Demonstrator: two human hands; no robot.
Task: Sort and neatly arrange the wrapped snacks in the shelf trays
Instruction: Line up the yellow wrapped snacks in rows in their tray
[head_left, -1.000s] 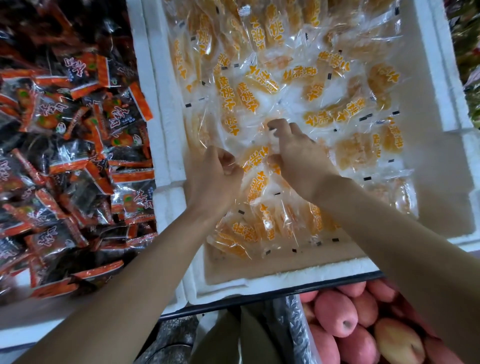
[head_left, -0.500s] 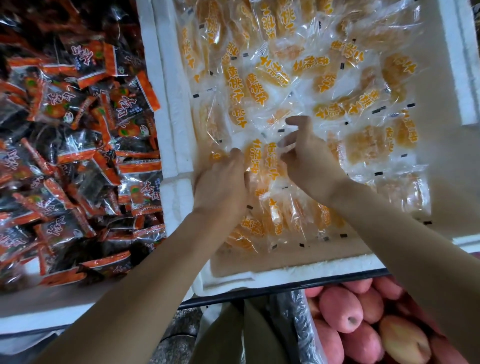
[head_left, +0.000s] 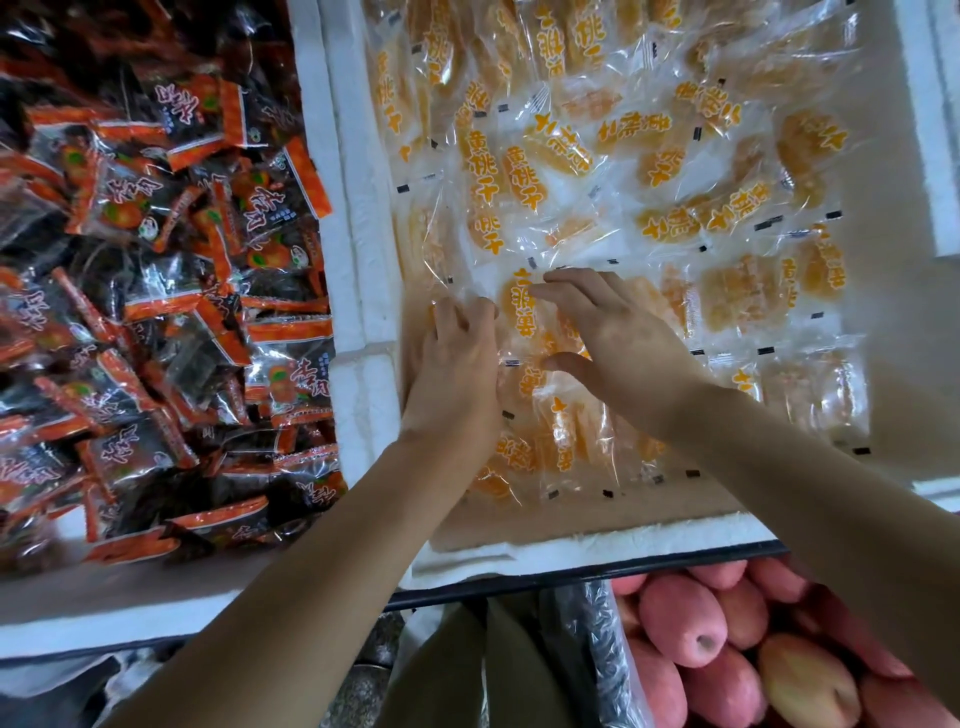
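2 hands work the clear peach snack packets (head_left: 519, 312) at the left edge of the white foam tray (head_left: 597, 548), the right hand (head_left: 623, 343) flat with fingers spread, the left hand (head_left: 457, 374) with fingertips curled out of sight, grip unclear; gentle, even sliding should align them.

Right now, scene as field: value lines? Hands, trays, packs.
tray: white foam, holds yellow packs in a loose pile
left hand: on packs by the tray's left wall, fingers bent down, grip unclear
right hand: fingers straight, spread over one pack
left tray: dark-orange packs, jumbled
below shelf: pink fruit
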